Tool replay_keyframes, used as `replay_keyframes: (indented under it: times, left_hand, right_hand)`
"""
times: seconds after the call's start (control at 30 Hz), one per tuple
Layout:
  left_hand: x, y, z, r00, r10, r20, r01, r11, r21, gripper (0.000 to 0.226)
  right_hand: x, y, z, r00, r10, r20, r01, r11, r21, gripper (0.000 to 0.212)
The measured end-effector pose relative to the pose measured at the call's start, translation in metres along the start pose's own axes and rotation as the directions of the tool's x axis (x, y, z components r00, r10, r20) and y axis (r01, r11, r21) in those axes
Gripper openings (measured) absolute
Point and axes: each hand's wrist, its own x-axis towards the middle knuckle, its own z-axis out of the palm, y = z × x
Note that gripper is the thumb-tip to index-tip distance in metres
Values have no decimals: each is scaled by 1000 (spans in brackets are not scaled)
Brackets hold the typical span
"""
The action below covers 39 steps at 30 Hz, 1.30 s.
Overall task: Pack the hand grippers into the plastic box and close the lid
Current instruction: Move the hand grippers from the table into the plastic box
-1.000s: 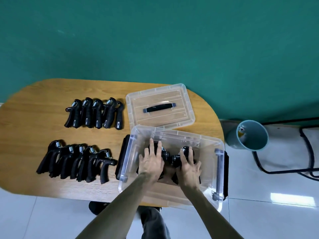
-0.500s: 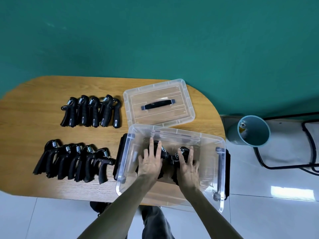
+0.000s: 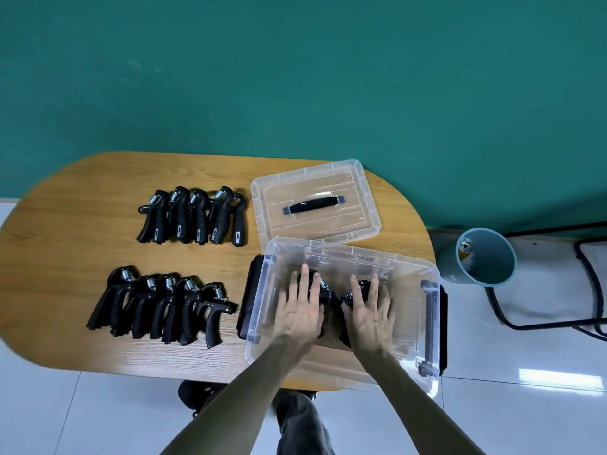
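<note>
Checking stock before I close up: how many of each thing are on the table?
Front-row hand grippers: 5
Back-row hand grippers: 5, overlapping
Boxed hand grippers: at least 2, under left hand and right hand
Plastic box: 1
Lid: 1
Total: at least 14

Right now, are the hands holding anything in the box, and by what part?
Nothing is gripped. The left hand and right hand lie with straight fingers pressing on the tops of the hand grippers inside the plastic box.
</note>
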Motion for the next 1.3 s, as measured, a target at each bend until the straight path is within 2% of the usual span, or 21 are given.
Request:
replay_keyframes:
  times: [0.1,0.27,0.4,0.53,0.93,1.17,1.3]
  left_hand:
    - [-12,-8,-22,998,51,-35,-51,999,12,61]
    - [-30,-35,-65,974,130,-187,-116,990,83,63]
    - [-47,-66,-105,971,107,-216,-87,991,98,63]
    - [-67,-104,-134,970,69,-231,-65,998,23,63]
    - [-115,-261,-154,970,-14,-242,19,1000,19,58]
    - [-136,-334,-140,970,-112,-218,120,993,24,59]
    - [-141,-361,-120,975,-161,-155,160,987,-17,60]
  right_hand:
    - [-7,-18,-24,996,-28,-82,24,999,-41,54]
    - [-16,-61,-73,987,-105,-119,92,989,-112,57]
    - [-25,-104,-101,971,-183,-156,154,971,-184,57]
    - [-35,-155,-116,966,-221,-133,192,961,-201,58]
    - [-59,-313,-91,939,-320,-125,283,926,-250,55]
    - [-59,-378,-64,923,-384,-24,364,890,-275,59]
    - [-57,-397,-49,916,-401,14,386,872,-300,58]
